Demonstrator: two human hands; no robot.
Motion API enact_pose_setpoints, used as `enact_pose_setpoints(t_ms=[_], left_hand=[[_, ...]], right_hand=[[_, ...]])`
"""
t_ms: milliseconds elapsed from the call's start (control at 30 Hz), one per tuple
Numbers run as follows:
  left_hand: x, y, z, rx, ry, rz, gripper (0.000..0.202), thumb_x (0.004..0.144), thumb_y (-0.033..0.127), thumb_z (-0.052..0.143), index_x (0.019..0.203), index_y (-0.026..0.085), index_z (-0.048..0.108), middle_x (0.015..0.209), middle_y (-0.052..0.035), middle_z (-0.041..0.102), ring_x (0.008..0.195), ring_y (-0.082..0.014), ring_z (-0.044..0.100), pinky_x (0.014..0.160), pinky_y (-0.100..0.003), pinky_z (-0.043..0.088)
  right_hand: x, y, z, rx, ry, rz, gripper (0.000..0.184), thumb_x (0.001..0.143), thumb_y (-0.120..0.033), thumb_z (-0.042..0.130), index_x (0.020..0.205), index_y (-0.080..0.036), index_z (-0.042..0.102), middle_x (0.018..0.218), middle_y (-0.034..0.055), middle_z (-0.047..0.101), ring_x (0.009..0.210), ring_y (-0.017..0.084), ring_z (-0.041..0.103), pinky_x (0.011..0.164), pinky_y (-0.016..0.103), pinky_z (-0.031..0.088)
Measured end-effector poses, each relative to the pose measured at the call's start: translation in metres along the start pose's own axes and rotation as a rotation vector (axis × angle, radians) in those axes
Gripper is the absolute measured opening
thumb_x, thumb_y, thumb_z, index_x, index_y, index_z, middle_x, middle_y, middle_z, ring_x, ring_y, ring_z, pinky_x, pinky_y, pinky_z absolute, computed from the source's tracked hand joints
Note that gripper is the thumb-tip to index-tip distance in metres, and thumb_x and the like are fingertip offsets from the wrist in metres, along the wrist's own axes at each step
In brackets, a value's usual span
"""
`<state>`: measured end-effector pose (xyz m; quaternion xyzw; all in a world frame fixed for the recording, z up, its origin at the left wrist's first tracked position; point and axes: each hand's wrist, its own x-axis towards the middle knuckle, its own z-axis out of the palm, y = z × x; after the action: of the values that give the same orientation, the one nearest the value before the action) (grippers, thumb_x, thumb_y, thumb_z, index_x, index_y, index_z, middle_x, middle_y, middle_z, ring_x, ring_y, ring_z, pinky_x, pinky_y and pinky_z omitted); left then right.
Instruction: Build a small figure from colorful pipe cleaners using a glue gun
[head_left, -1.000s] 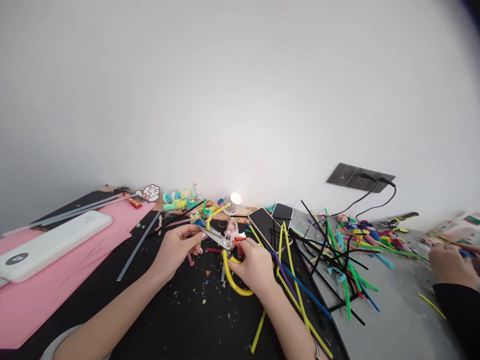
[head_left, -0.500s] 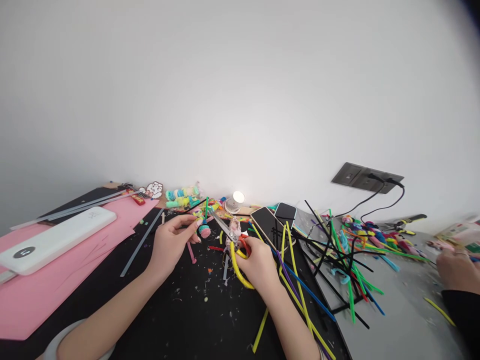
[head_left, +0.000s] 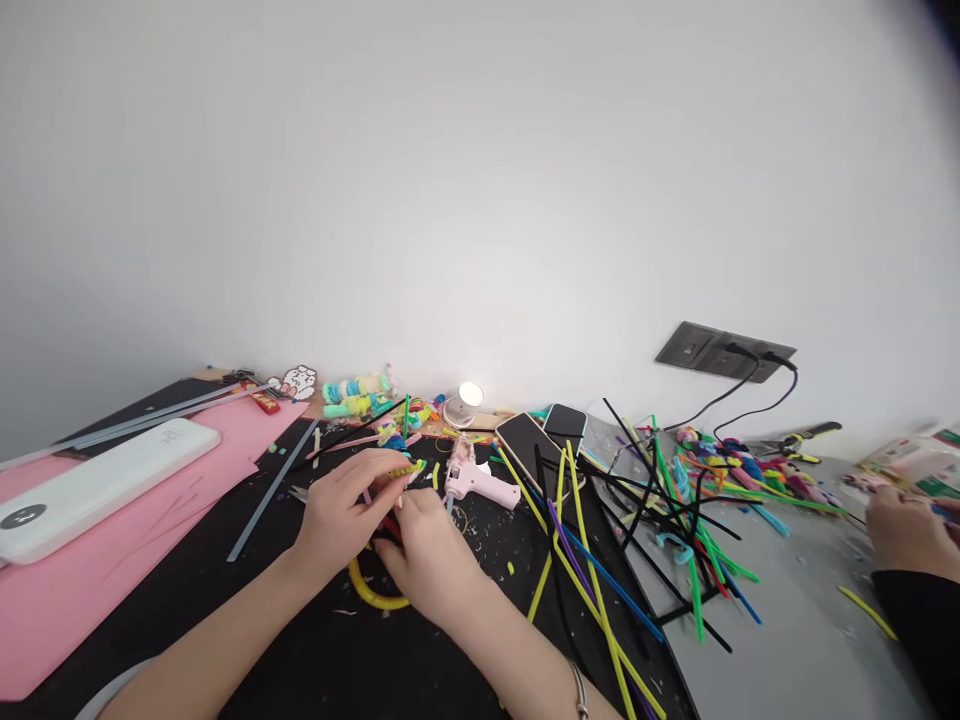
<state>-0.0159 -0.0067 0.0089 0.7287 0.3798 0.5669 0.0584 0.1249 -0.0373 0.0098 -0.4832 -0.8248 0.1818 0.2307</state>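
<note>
My left hand (head_left: 349,510) is closed, its thumb and fingertips pinching a small yellow-and-green pipe cleaner piece (head_left: 409,468). Against those fingertips press the fingers of my right hand (head_left: 431,550), also closed. Under both hands are scissors with a yellow handle loop (head_left: 377,597); a bit of red handle shows by my right thumb, and a blade tip pokes out left of my left hand. They appear to stay in my right hand, though the grip is mostly hidden. Just beyond my right hand lies a pink glue gun (head_left: 484,482). Yellow and blue fuzzy twists (head_left: 390,436) are behind my left fingers.
Loose pipe cleaners (head_left: 600,580) spread to the right, beside two phones (head_left: 529,450). A small lamp (head_left: 466,402) shines near the wall. Pink sheets (head_left: 112,590) and a white power bank (head_left: 112,490) lie left. Another person's hand (head_left: 907,530) works at far right.
My right hand has moved left to meet my left hand, and the scissors have swung so their blades point left. The glue gun is now uncovered. A small pink-and-teal ball is hidden now.
</note>
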Motion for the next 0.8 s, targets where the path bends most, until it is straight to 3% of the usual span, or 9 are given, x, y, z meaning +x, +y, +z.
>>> enact_pose_setpoints(t_ms=[100, 167, 267, 367, 433, 600, 800], left_hand=[[0.0, 0.001, 0.0, -0.117, -0.071, -0.225, 0.01, 0.084, 0.027, 0.06, 0.09, 0.019, 0.064, 0.079, -0.0024, 0.072, 0.057, -0.0134, 0.067, 0.054, -0.023, 0.053], [0.001, 0.004, 0.001, -0.204, -0.138, -0.346, 0.014, 0.083, 0.03, 0.061, 0.09, 0.019, 0.063, 0.066, 0.0, 0.069, 0.053, -0.0144, 0.066, 0.049, -0.023, 0.051], [0.003, 0.009, 0.005, -0.377, -0.279, -0.503, 0.017, 0.08, 0.034, 0.063, 0.088, 0.019, 0.062, 0.057, 0.003, 0.064, 0.048, -0.0154, 0.065, 0.05, -0.025, 0.053], [0.003, 0.01, 0.009, -0.518, -0.341, -0.631, 0.021, 0.078, 0.037, 0.065, 0.087, 0.018, 0.062, 0.076, -0.0006, 0.07, 0.047, -0.0141, 0.065, 0.049, -0.027, 0.054], [0.002, 0.009, 0.012, -0.574, -0.361, -0.666, 0.023, 0.077, 0.038, 0.067, 0.086, 0.018, 0.062, 0.082, -0.0019, 0.071, 0.048, -0.0139, 0.066, 0.049, -0.027, 0.055], [0.0, 0.005, 0.013, -0.661, -0.44, -0.716, 0.022, 0.08, 0.039, 0.065, 0.083, 0.018, 0.061, 0.054, 0.0029, 0.065, 0.051, -0.0164, 0.067, 0.054, -0.027, 0.056], [0.002, 0.005, 0.013, -0.686, -0.462, -0.723, 0.022, 0.078, 0.04, 0.067, 0.081, 0.018, 0.064, 0.062, 0.0016, 0.067, 0.057, -0.0157, 0.069, 0.057, -0.026, 0.057]], right_hand=[[0.0, 0.013, -0.009, 0.067, 0.166, 0.056, 0.013, 0.086, -0.01, 0.05, 0.093, -0.014, 0.06, 0.093, 0.01, 0.062, 0.088, 0.022, 0.058, 0.077, 0.033, 0.046], [-0.003, 0.024, -0.019, 0.138, 0.291, 0.059, 0.016, 0.089, -0.012, 0.046, 0.102, -0.015, 0.056, 0.092, 0.0072, 0.061, 0.082, 0.02, 0.057, 0.074, 0.031, 0.044], [-0.009, 0.032, -0.03, 0.192, 0.293, -0.005, 0.018, 0.091, -0.014, 0.042, 0.106, -0.018, 0.051, 0.09, 0.0038, 0.058, 0.078, 0.017, 0.054, 0.071, 0.028, 0.041], [-0.011, 0.033, -0.035, 0.179, 0.221, -0.043, 0.012, 0.093, -0.015, 0.038, 0.094, -0.02, 0.048, 0.085, 0.002, 0.054, 0.077, 0.017, 0.051, 0.068, 0.027, 0.038], [-0.012, 0.032, -0.035, 0.169, 0.197, -0.051, 0.012, 0.094, -0.015, 0.036, 0.09, -0.02, 0.046, 0.083, 0.0013, 0.052, 0.075, 0.016, 0.049, 0.066, 0.026, 0.036], [-0.011, 0.034, -0.034, 0.153, 0.18, -0.069, 0.012, 0.094, -0.016, 0.033, 0.087, -0.021, 0.042, 0.08, 0.0003, 0.047, 0.071, 0.016, 0.045, 0.064, 0.025, 0.033], [-0.012, 0.037, -0.032, 0.166, 0.189, -0.059, 0.013, 0.095, -0.017, 0.032, 0.085, -0.021, 0.04, 0.078, -0.0007, 0.045, 0.071, 0.015, 0.042, 0.064, 0.025, 0.031]])
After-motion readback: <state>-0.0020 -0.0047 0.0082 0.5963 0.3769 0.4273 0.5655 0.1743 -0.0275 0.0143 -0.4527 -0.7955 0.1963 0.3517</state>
